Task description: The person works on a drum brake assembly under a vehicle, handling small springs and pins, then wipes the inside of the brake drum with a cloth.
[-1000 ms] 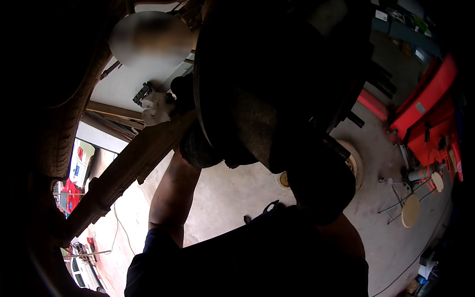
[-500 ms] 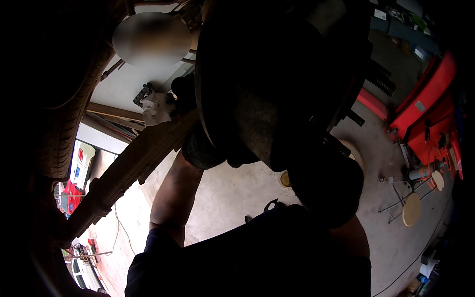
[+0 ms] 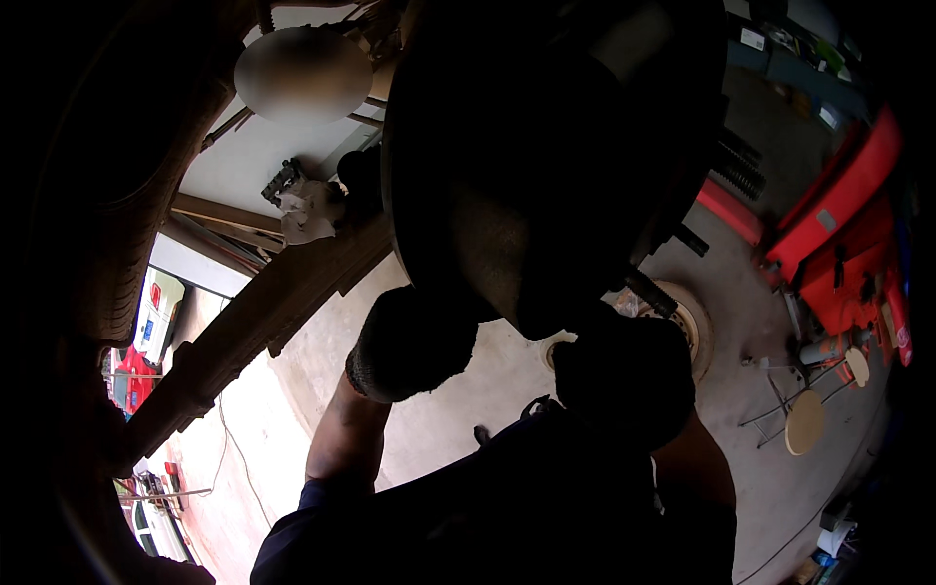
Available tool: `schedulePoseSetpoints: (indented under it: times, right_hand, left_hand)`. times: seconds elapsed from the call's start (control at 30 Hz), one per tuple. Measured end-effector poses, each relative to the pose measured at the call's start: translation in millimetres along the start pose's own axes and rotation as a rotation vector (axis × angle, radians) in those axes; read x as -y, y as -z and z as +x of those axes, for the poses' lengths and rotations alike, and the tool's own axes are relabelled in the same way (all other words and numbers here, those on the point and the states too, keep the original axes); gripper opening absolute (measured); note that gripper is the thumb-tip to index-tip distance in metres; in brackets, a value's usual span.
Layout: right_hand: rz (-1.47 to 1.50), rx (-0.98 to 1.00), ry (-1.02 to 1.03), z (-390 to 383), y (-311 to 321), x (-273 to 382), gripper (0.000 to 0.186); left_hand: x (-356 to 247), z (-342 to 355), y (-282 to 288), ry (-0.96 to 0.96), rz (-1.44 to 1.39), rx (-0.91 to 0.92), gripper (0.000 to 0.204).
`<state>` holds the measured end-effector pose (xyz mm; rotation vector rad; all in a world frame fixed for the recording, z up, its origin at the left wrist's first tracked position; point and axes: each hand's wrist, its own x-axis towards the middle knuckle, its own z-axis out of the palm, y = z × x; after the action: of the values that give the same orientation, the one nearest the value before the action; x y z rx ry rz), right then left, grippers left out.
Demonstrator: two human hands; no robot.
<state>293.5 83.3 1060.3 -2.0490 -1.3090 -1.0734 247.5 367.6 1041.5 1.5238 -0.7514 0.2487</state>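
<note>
A large dark hub or drum [image 3: 497, 229] fills the upper middle, with threaded studs [image 3: 741, 166] sticking out on its right side. My left hand [image 3: 411, 343], in a dark knitted glove, is at the drum's lower left edge. Against the lower right part of the drum, near a short stud [image 3: 648, 292], is my right hand [image 3: 629, 378], also gloved. Both gloves are nearly black silhouettes, so their fingers and anything in them are hidden.
A rusty beam [image 3: 263, 312] runs diagonally at the left, beside a tyre [image 3: 122, 292]. A wheel rim [image 3: 690, 327] lies on the concrete floor. Red equipment [image 3: 838, 244] and a round-seated stool [image 3: 805, 422] stand at the right. Another person [image 3: 304, 76], blurred, is at the upper left.
My left hand has come down and right from the drum's edge, showing more of its glove. My right hand has shifted slightly up and left, and more of the floor rim shows.
</note>
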Motion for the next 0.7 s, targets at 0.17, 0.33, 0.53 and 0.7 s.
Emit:
schedulePoseSetpoints:
  times: [0.17,0.33,0.53,0.7]
  right_hand:
    - [0.177,-0.088,-0.111,-10,-5,-4,0.009]
    - [0.001,-0.093,-0.078,-8,-6,-2,0.019]
    - [-0.240,-0.393,0.014,2,-35,-17,0.020]
    - [-0.261,-0.451,-0.011,-3,-51,-12,0.022]
  left_hand:
    - [-21,20,-39,0.123,-0.156,-0.150,0.046]
    - [-26,13,-36,0.168,-0.143,-0.156,0.040]
    - [-40,20,-32,0.147,0.088,-0.103,0.034]
    - [-54,9,-14,0.359,0.092,-0.191,0.029]
